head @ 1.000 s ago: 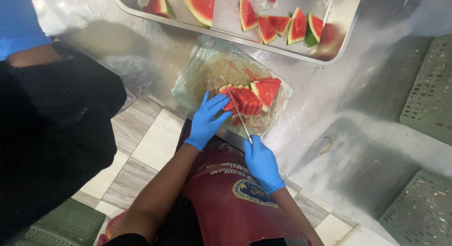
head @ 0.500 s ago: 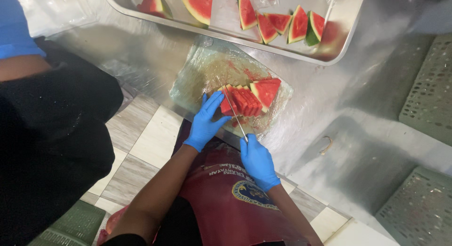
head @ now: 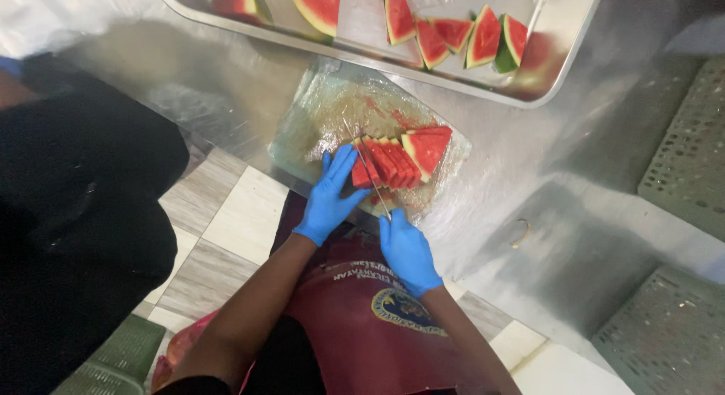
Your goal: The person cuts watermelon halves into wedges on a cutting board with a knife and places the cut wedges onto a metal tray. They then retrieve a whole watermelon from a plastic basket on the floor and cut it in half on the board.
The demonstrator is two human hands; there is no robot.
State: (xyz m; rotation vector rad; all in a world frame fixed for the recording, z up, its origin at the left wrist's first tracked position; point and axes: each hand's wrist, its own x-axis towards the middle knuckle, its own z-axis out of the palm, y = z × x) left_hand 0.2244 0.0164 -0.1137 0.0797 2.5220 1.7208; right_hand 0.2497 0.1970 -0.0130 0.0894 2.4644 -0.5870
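Both hands in blue gloves are down on the job. The left hand (head: 330,196) lies flat and open, fingers spread and stretched forward, pressing against the near end of the row of sliced watermelon (head: 400,158). The right hand (head: 408,249) is curled tight round the handle of a thin knife (head: 368,176), wrist low, blade angled away and resting into the slices just beside the left fingertips. The watermelon sits on a plastic-wrapped cutting board (head: 332,112) at the counter's near edge. Beyond it, a steel tray (head: 551,81) carries more wedges. Another person in black (head: 83,206) stands to the left.
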